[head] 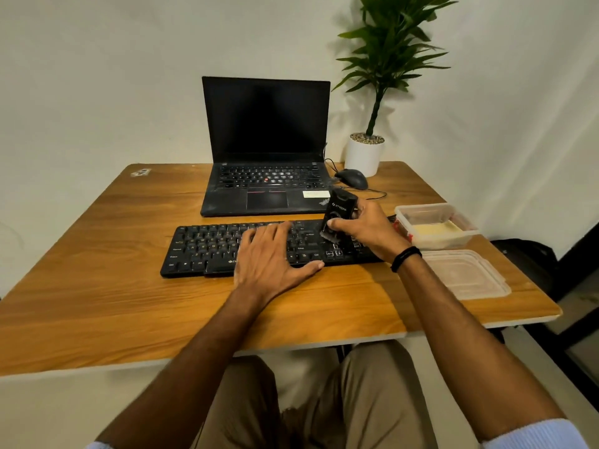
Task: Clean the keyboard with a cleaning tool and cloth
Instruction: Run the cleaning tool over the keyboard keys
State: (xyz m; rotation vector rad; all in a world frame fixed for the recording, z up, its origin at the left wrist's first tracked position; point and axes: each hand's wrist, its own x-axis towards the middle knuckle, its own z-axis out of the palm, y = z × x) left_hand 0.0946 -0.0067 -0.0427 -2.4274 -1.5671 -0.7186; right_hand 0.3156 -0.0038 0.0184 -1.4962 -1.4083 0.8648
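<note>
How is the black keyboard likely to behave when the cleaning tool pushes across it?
Probably stiff: the keyboard lies flat and straight on the table. It looks thin and plastic, so it is likely light and apt to slide on the smooth wood under the cleaning tool. The left hand, flat on its keys, should steady it.
</note>
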